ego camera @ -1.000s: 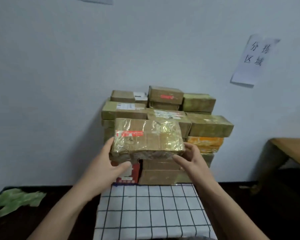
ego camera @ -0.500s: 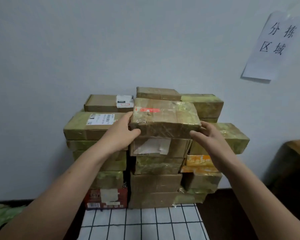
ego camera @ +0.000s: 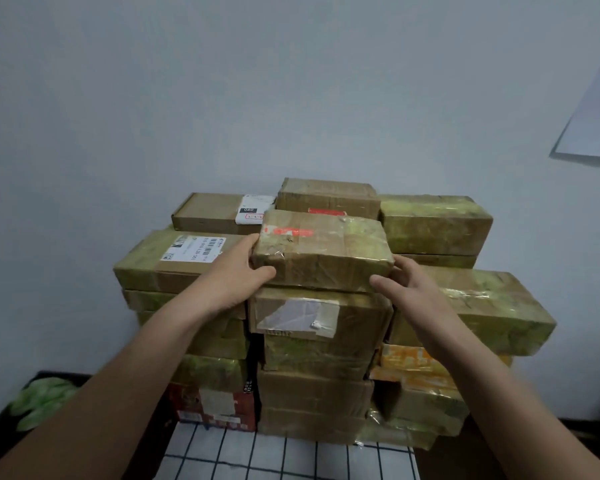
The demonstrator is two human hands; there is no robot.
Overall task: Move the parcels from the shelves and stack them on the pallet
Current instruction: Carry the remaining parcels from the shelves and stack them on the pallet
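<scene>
Left hand [ego camera: 238,273] and right hand [ego camera: 411,289] clamp fingers on the taped parcel [ego camera: 321,252], a labelled box [ego camera: 174,263] at nine o'clock, a brown box [ego camera: 328,197] at twelve.

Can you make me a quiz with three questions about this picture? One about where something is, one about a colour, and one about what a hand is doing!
1. Where is the held parcel?
A. On the checked cloth.
B. On top of the stack, in the middle.
C. On the floor.

2. What colour is the sticker on its top?
A. Blue.
B. Red.
C. Purple.

3. What is the left hand doing?
A. Gripping the parcel's left end.
B. Lying flat on the cloth.
C. Pointing at the wall.

Answers:
1 B: it sits on the box with the torn white label.
2 B: the strip shows red against the brown card.
3 A: its thumb presses the front face, with its fingers round the end.
</scene>
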